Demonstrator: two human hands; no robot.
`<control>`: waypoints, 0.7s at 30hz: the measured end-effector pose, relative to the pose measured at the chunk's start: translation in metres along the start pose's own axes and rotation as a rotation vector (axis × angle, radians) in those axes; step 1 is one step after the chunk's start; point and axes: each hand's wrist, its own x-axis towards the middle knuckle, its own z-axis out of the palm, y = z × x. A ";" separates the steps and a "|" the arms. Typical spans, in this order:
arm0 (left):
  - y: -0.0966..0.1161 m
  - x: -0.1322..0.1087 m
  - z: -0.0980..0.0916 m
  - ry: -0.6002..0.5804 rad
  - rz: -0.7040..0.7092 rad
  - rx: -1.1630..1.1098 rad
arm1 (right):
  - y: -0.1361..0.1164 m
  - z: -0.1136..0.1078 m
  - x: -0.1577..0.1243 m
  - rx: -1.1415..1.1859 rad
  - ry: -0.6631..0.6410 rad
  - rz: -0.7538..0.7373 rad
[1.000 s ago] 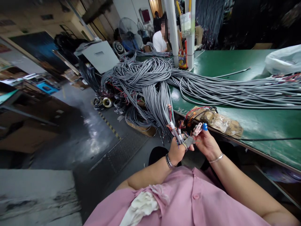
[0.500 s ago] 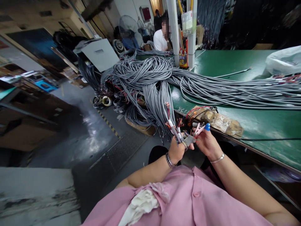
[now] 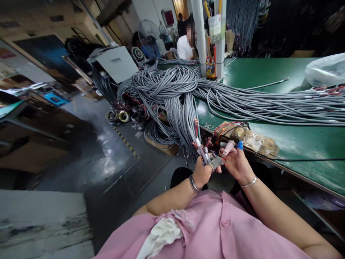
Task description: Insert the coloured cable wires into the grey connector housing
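Note:
My left hand (image 3: 202, 172) is closed round a small bunch of grey cables (image 3: 201, 149). Their stripped ends, with red and orange wires, point up beyond the fist. Its thumb wears a grey cover (image 3: 215, 163) and presses on thin multicoloured wires (image 3: 213, 154). Close beside it is my right hand (image 3: 238, 163), fingers bent, with a blue cover (image 3: 240, 145) on the thumb. A pink piece (image 3: 229, 148), perhaps a finger cover, is blurred near that thumb. Fine wires run toward these fingers; what they grip is too small to make out.
A large heap of grey cables (image 3: 167, 81) spreads over the green table (image 3: 269, 70) and hangs off its left end. A taped brown block (image 3: 250, 138) lies at the near edge. A white post (image 3: 199, 36) rises behind. A person (image 3: 184, 46) sits farther back.
The pink piece at my right hand has tilted and blurred. Both hands stay close together with the cables in my left; the camera view has shifted slightly.

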 end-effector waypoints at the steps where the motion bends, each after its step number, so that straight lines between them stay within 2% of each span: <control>1: 0.001 -0.001 -0.002 -0.007 0.003 0.011 | -0.001 0.000 -0.001 -0.008 -0.014 0.012; 4: 0.001 -0.003 -0.009 -0.053 0.003 0.014 | -0.005 0.001 -0.003 -0.036 -0.052 0.016; 6: 0.000 -0.002 -0.014 -0.108 -0.018 -0.007 | -0.004 0.000 -0.005 -0.075 -0.055 -0.033; 9: -0.005 0.005 -0.020 -0.189 -0.094 -0.046 | -0.002 -0.001 -0.005 -0.152 -0.005 -0.139; 11: -0.009 0.012 -0.022 -0.216 -0.153 -0.104 | 0.000 -0.002 -0.004 -0.162 0.033 -0.157; 18: -0.012 0.029 -0.016 -0.266 -0.252 -0.321 | -0.007 0.007 -0.002 -0.202 0.057 -0.055; 21: -0.010 0.031 -0.014 -0.272 -0.268 -0.343 | -0.011 0.007 -0.004 -0.184 -0.004 -0.026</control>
